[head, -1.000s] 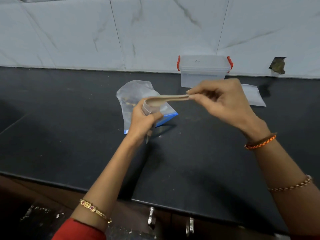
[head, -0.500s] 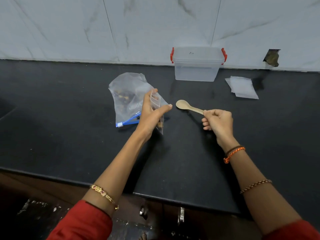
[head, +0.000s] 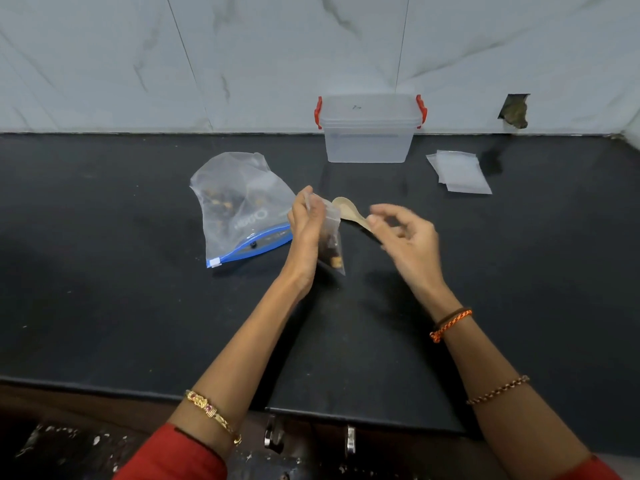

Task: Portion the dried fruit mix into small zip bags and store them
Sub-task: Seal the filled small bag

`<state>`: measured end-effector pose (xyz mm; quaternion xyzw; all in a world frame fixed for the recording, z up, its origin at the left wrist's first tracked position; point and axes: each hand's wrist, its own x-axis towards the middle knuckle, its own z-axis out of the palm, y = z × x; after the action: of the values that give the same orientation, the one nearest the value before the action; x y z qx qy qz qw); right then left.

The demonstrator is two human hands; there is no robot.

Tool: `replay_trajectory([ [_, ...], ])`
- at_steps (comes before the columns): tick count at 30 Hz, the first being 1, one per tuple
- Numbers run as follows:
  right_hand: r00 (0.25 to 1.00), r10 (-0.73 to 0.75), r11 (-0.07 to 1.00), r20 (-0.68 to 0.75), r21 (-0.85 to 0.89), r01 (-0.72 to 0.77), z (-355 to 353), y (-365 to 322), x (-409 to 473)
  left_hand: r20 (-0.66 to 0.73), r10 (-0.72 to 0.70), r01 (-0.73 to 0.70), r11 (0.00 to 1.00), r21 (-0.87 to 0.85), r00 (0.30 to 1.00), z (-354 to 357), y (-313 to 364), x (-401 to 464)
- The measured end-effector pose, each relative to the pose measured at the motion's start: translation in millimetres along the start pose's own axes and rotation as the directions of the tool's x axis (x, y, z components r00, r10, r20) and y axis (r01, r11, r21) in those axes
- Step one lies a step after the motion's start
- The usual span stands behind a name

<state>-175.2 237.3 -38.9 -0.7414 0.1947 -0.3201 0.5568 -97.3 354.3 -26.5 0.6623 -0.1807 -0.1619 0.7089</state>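
black worktop (head: 104, 289), mid-frame: left hand (head: 306, 233) pinches a small zip bag (head: 332, 244) of dried fruit; right hand (head: 407, 233), loosely curled, holds nothing above the wooden spoon (head: 348, 211).

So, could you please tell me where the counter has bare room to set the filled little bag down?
Bare counter lies left of the large zip bag, and right of the right hand. It is crowded around the spoon.
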Motion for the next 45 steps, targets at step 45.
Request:
replay_trajectory([
  [45,0.952,-0.148,0.982,0.267,-0.073,0.173,2,7,7,0.106,0.167,-0.172,0.984,0.038,0.98,-15,-20,1],
])
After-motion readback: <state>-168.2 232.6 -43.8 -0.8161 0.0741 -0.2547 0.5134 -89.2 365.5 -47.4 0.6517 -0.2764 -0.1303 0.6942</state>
